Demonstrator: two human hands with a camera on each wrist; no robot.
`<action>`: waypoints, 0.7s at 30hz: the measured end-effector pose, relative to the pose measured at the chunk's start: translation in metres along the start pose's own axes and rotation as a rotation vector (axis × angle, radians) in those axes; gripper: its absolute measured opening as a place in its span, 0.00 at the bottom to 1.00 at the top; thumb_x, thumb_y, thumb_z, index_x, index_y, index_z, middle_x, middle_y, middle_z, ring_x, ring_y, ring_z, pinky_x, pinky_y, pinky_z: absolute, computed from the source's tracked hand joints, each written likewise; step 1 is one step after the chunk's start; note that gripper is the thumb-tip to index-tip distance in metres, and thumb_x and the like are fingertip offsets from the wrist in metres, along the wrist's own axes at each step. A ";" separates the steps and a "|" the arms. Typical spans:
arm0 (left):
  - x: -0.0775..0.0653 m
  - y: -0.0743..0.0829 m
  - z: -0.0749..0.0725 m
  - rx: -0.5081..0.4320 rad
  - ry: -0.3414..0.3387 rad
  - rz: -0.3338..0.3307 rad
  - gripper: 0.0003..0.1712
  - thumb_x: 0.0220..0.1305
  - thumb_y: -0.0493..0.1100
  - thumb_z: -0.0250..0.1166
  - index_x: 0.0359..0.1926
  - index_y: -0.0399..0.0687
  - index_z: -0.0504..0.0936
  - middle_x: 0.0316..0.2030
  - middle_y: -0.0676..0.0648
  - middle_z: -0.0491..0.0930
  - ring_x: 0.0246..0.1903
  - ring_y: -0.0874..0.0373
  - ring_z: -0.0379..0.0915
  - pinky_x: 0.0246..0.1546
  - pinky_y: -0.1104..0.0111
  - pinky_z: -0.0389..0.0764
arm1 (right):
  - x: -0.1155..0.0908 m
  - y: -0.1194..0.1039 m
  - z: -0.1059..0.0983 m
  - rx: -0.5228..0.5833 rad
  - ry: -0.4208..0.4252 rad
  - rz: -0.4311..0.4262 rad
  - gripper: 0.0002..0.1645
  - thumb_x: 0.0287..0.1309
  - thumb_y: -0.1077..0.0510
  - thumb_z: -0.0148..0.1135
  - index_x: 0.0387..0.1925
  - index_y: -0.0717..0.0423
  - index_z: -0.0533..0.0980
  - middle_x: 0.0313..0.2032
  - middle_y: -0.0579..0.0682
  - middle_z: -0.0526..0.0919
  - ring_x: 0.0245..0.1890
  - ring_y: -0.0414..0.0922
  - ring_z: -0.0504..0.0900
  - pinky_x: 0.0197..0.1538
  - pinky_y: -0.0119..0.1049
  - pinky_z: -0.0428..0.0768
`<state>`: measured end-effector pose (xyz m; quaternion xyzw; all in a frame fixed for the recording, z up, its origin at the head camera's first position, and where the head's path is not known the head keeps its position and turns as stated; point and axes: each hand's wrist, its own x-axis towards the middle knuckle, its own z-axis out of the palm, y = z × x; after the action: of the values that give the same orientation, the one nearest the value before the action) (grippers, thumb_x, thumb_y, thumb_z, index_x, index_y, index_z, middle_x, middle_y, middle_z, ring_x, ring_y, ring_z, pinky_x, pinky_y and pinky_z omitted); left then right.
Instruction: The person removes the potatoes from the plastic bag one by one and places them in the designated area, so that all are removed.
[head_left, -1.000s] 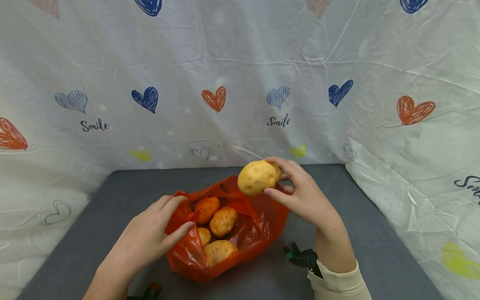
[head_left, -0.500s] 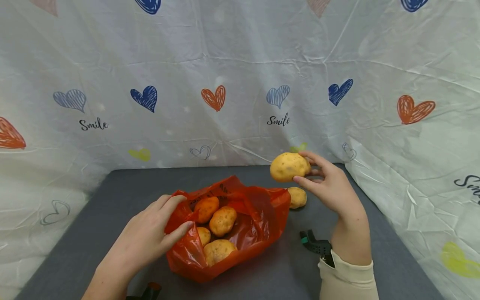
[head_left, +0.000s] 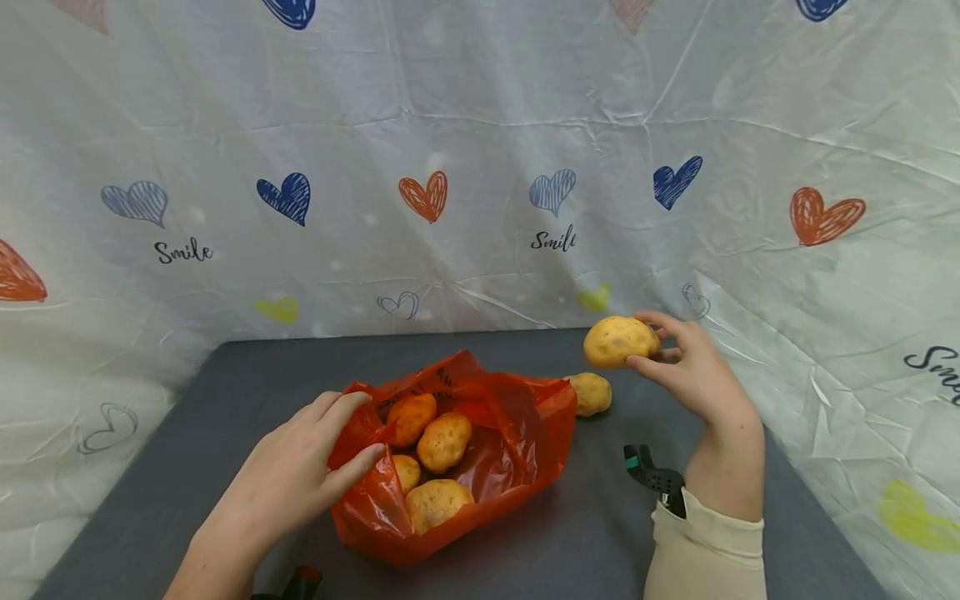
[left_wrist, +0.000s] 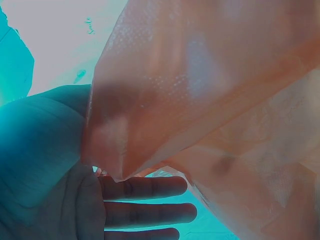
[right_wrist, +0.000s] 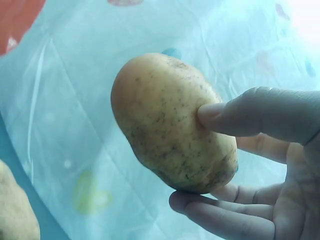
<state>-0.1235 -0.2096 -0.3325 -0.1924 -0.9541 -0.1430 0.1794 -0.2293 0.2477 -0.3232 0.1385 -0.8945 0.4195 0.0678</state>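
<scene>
Over grey tabletop (head_left: 592,533), your right hand (head_left: 693,367) pinches an oval yellow potato (head_left: 618,342), apparently unloading; lowering looks due. Your spread left hand (head_left: 300,458) touches a red plastic bag (head_left: 546,433).

A cream sleeve (head_left: 707,557), lightly creased, covers the right forearm and ends in a hemmed cuff (head_left: 726,523) that gapes at its left side; from that gap juts a black clip (head_left: 657,478), curved and hooked at its far end, with a small green patch (head_left: 632,462); the right hand (head_left: 692,375) is bare; so are the left hand (head_left: 296,458) and left forearm (head_left: 217,546); a black stub (head_left: 302,587) with a dull orange tip (head_left: 308,572) shows at the near edge, partly cut off.
</scene>
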 end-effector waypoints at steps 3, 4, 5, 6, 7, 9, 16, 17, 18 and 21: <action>0.000 0.000 0.000 -0.001 0.003 0.002 0.31 0.62 0.56 0.74 0.61 0.49 0.77 0.50 0.49 0.79 0.45 0.52 0.79 0.41 0.52 0.83 | 0.001 0.005 -0.002 -0.035 -0.016 0.031 0.38 0.69 0.53 0.67 0.74 0.59 0.64 0.65 0.70 0.61 0.57 0.72 0.77 0.52 0.58 0.81; 0.000 0.000 0.000 -0.002 0.002 0.001 0.31 0.62 0.56 0.74 0.61 0.49 0.77 0.50 0.49 0.79 0.45 0.52 0.79 0.41 0.52 0.83 | 0.001 0.007 -0.003 -0.047 -0.020 0.040 0.38 0.69 0.53 0.67 0.74 0.59 0.64 0.66 0.70 0.61 0.57 0.72 0.76 0.52 0.60 0.80; 0.000 0.000 0.000 -0.002 0.001 0.000 0.31 0.62 0.56 0.74 0.61 0.50 0.77 0.50 0.49 0.79 0.45 0.52 0.79 0.41 0.52 0.83 | 0.003 0.010 -0.003 -0.061 -0.026 0.044 0.39 0.69 0.53 0.67 0.74 0.61 0.64 0.67 0.71 0.62 0.57 0.72 0.76 0.53 0.60 0.80; 0.000 -0.001 0.000 -0.003 0.001 -0.001 0.31 0.63 0.56 0.74 0.61 0.50 0.77 0.50 0.49 0.79 0.45 0.52 0.79 0.41 0.52 0.83 | 0.004 0.012 -0.004 -0.072 -0.031 0.054 0.39 0.69 0.53 0.67 0.74 0.61 0.64 0.67 0.71 0.62 0.56 0.72 0.77 0.53 0.61 0.80; 0.000 -0.001 0.000 -0.004 -0.001 -0.001 0.31 0.63 0.56 0.74 0.61 0.50 0.77 0.50 0.49 0.79 0.45 0.52 0.79 0.42 0.51 0.83 | 0.005 0.015 -0.004 -0.081 -0.036 0.066 0.40 0.69 0.52 0.67 0.74 0.62 0.63 0.67 0.72 0.62 0.56 0.72 0.76 0.53 0.61 0.80; 0.000 -0.001 -0.001 -0.006 -0.006 -0.005 0.31 0.63 0.56 0.73 0.61 0.50 0.77 0.51 0.49 0.79 0.46 0.52 0.79 0.42 0.51 0.83 | 0.007 0.021 -0.005 -0.103 -0.041 0.085 0.41 0.68 0.52 0.68 0.74 0.64 0.63 0.67 0.72 0.64 0.57 0.72 0.76 0.53 0.61 0.79; 0.000 0.000 -0.001 -0.004 -0.017 -0.013 0.31 0.63 0.56 0.73 0.62 0.49 0.77 0.51 0.49 0.79 0.46 0.51 0.79 0.42 0.50 0.83 | 0.015 0.047 -0.003 -0.137 -0.047 0.193 0.42 0.68 0.53 0.67 0.74 0.66 0.61 0.64 0.79 0.65 0.62 0.74 0.67 0.54 0.66 0.73; 0.000 0.000 -0.001 -0.004 -0.018 -0.013 0.31 0.63 0.56 0.73 0.62 0.49 0.77 0.51 0.49 0.79 0.46 0.52 0.79 0.42 0.50 0.83 | 0.016 0.051 -0.002 -0.126 -0.054 0.216 0.42 0.68 0.53 0.67 0.74 0.65 0.60 0.65 0.79 0.64 0.63 0.74 0.66 0.54 0.66 0.72; 0.000 0.000 -0.001 -0.004 -0.017 -0.012 0.31 0.63 0.56 0.73 0.62 0.49 0.77 0.51 0.49 0.79 0.46 0.52 0.79 0.42 0.50 0.83 | 0.016 0.055 0.000 -0.114 -0.062 0.240 0.42 0.69 0.53 0.67 0.75 0.65 0.59 0.65 0.80 0.63 0.62 0.74 0.66 0.54 0.66 0.72; 0.000 0.000 0.000 -0.003 -0.015 -0.010 0.31 0.63 0.56 0.73 0.61 0.49 0.77 0.50 0.49 0.79 0.45 0.52 0.79 0.42 0.51 0.83 | 0.019 0.067 0.004 -0.089 -0.075 0.303 0.43 0.68 0.53 0.66 0.75 0.63 0.58 0.64 0.80 0.65 0.59 0.73 0.69 0.52 0.64 0.73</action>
<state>-0.1232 -0.2097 -0.3322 -0.1889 -0.9562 -0.1439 0.1710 -0.2678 0.2819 -0.3704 0.0145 -0.9247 0.3796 -0.0237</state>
